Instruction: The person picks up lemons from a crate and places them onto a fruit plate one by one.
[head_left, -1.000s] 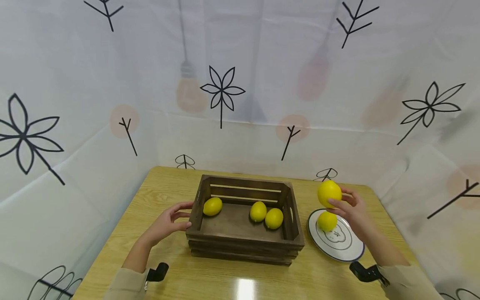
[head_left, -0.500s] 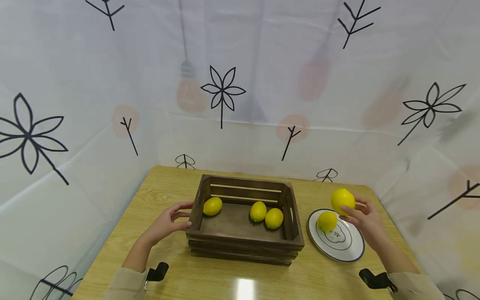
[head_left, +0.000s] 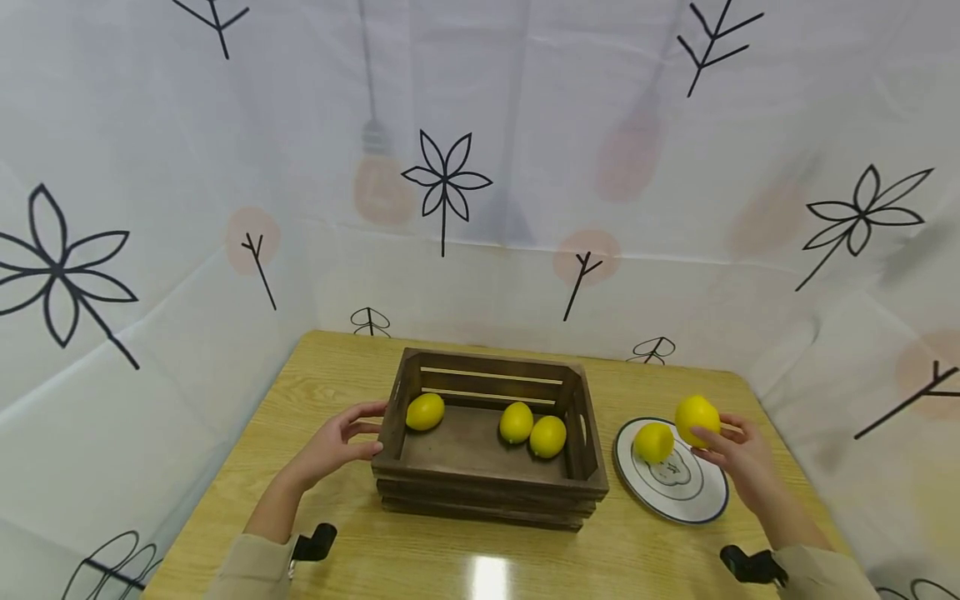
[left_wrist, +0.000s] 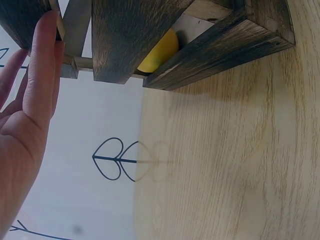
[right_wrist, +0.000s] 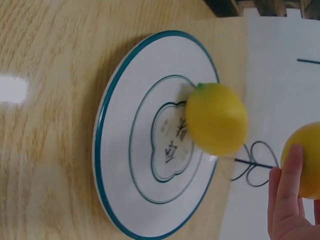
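My right hand (head_left: 746,458) holds a lemon (head_left: 696,420) between thumb and fingers, above the right part of a white plate (head_left: 693,504). In the right wrist view this lemon (right_wrist: 306,162) is cut off by the frame's edge and stays apart from the plate. Another lemon (right_wrist: 216,119) lies on the plate's far side. My left hand (head_left: 337,446) rests its fingertips on the left end of a dark wooden crate (head_left: 487,487). Seen from the left wrist, those fingers (left_wrist: 42,75) are nearly straight against a slat. Inside the crate lie a lemon (head_left: 425,412) at left and two at right.
The light wooden table (head_left: 360,550) carries the crate in its middle and the plate to the right. A white printed cloth (head_left: 480,283) hangs behind the table and along both sides.
My right hand has moved right and down with its lemon, from behind the plate's lemon to over the plate's right part. My left hand and the crate stay put.
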